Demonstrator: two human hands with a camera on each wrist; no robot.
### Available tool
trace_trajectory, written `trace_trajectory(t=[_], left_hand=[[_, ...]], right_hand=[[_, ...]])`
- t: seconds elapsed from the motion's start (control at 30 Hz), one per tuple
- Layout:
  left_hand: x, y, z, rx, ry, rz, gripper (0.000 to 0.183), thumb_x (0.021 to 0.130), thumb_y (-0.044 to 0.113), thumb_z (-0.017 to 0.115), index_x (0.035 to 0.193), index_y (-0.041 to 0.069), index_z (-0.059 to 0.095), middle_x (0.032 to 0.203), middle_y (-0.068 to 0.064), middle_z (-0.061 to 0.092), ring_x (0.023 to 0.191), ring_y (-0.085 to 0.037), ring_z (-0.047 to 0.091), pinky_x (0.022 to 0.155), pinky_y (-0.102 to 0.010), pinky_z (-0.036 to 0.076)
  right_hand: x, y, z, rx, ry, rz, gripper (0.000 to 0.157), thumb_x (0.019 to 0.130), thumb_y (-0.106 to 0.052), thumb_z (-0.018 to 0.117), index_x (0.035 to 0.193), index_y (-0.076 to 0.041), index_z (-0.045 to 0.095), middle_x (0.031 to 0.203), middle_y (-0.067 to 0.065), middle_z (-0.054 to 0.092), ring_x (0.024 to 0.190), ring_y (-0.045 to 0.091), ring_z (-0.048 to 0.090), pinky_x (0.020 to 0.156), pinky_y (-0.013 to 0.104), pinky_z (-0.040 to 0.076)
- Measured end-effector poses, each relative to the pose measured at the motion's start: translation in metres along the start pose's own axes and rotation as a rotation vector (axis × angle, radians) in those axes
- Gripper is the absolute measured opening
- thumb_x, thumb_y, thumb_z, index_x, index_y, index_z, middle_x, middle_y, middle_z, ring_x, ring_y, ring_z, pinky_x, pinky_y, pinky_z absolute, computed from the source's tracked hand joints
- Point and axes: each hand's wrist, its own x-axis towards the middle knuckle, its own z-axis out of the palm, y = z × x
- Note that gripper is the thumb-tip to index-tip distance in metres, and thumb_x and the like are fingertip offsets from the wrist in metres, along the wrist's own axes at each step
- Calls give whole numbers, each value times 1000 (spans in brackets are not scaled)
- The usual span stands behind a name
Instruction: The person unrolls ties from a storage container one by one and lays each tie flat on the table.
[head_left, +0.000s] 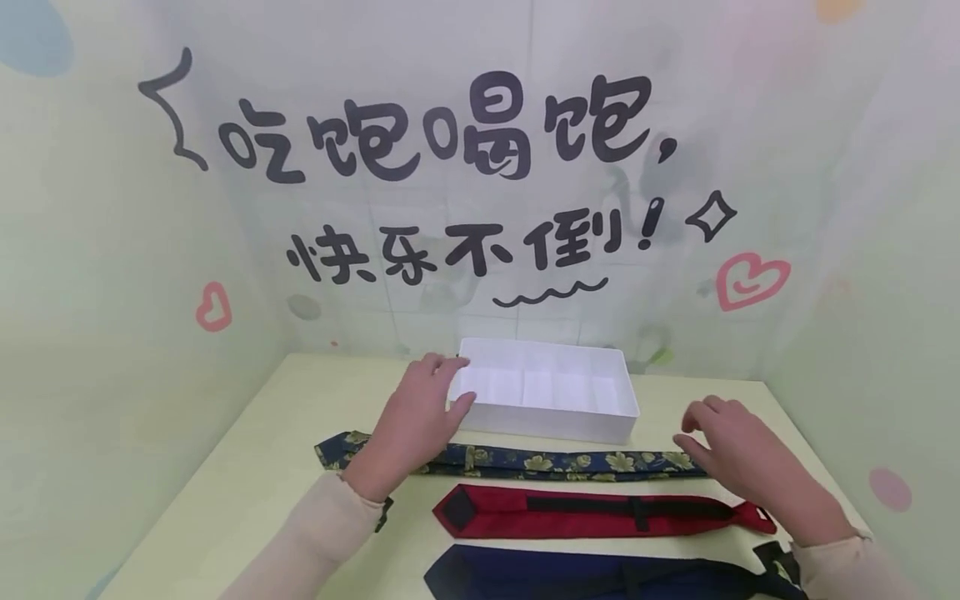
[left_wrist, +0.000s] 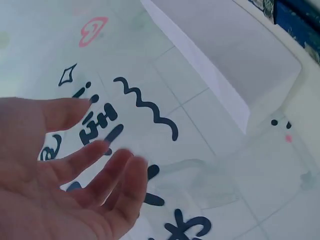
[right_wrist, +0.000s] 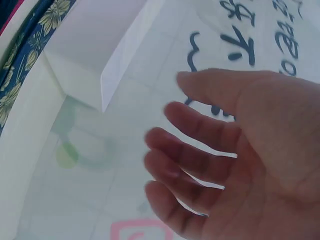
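A white plastic box with several compartments stands at the back of the table. My left hand is raised by the box's left end, fingers loosely bent and holding nothing; in the head view it overlaps the box's edge, and the left wrist view shows a gap between them. To the right of the box hovers my right hand, its fingers relaxed and nothing in them. In front of the box lies a blue necktie with yellow flowers, partly hidden behind my left hand and forearm.
Nearer than the floral tie lie a red necktie and a navy necktie, the latter cut off by the frame's bottom. A pale curtain with dark lettering hangs behind and beside the pale yellow table.
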Motion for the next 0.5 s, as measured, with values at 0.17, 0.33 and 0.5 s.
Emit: trace_trajectory(t=[0.17,0.33,0.5], left_hand=[[12,11,9,115,103,91,60,94,52,48,144,20,40,138,-11,48,119,-32,46,92,-44,48],[31,15,19,165,143,93,65,94,58,42,147,21,35,144,-12,44,127,-34,41,94,-49,46],[55,16,35,176,135,82,65,94,58,41,147,21,34,146,-11,41,131,-35,38,97,-51,45]], right_hand=[[24,-21,6,-103,130,-67,31,79,-38,76,89,-12,63,86,4,61,81,23,54,70,38,48],[55,-28,18,-126,172,-85,39,85,-46,67,96,-9,64,94,9,60,89,30,53,76,42,47],[87,-25,36,-109,188,-24,44,91,-47,59,104,-5,62,101,15,58,98,34,51,84,48,46]])
